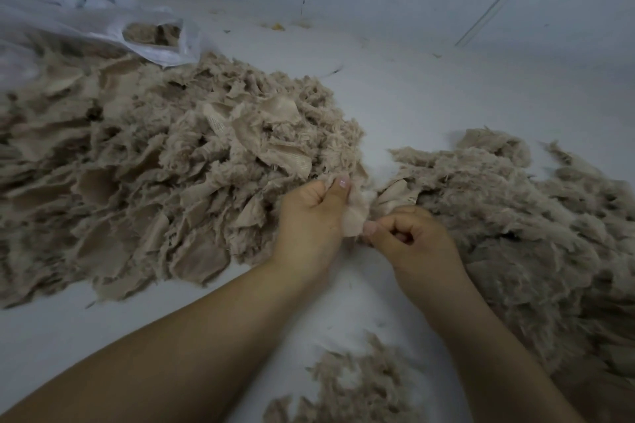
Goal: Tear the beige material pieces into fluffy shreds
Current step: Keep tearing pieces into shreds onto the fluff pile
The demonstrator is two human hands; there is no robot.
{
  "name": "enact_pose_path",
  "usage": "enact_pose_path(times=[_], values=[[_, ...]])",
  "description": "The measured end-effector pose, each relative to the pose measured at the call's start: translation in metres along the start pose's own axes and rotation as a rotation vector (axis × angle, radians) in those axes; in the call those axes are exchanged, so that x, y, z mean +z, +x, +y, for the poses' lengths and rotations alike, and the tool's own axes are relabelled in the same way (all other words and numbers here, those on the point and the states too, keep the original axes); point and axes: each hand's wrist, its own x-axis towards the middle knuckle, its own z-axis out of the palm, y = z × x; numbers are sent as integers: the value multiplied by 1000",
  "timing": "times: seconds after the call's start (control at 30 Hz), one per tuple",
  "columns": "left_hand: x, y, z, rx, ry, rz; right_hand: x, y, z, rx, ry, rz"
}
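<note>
Your left hand [311, 216] and right hand [409, 237] both pinch one beige piece [357, 213] at centre, between the untorn pile [154, 161] at 9 o'clock and shreds [532, 216] at 3; pinch too shallow and it likely slips untorn.

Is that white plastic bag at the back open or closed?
Open: the bag has a gaping mouth showing beige material inside.

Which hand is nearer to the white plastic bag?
Left. The left hand is below and right of the white plastic bag; the right hand lies farther right.
</note>
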Motion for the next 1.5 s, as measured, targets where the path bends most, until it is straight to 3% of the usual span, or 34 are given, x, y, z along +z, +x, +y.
enact_pose_path(times=[0.1,0.27,0.37,0.83,0.93,1.07,1.17,1.33,1.5], values=[[-11,6,7,126,215,55,-2,1,4,61,34,78],[-28,12,24,590,1335,-31,-5,1,4,200,269,213],[-26,12,34,641,1603,-47,-4,3,5,209,251,201],[10,-15,20,862,1633,-312,-1,8,5,233,411,192],[15,-11,17,948,1613,-465,-1,4,-1,170,342,103],[7,-16,9,976,1437,-550,-6,4,-5,165,173,61],[-2,-19,7,878,1274,-589,-9,3,-8,156,129,2],[-2,-19,5,623,818,-430,-12,2,-5,143,159,-57],[3,-13,4,215,306,-281,-12,4,3,146,132,-41]])
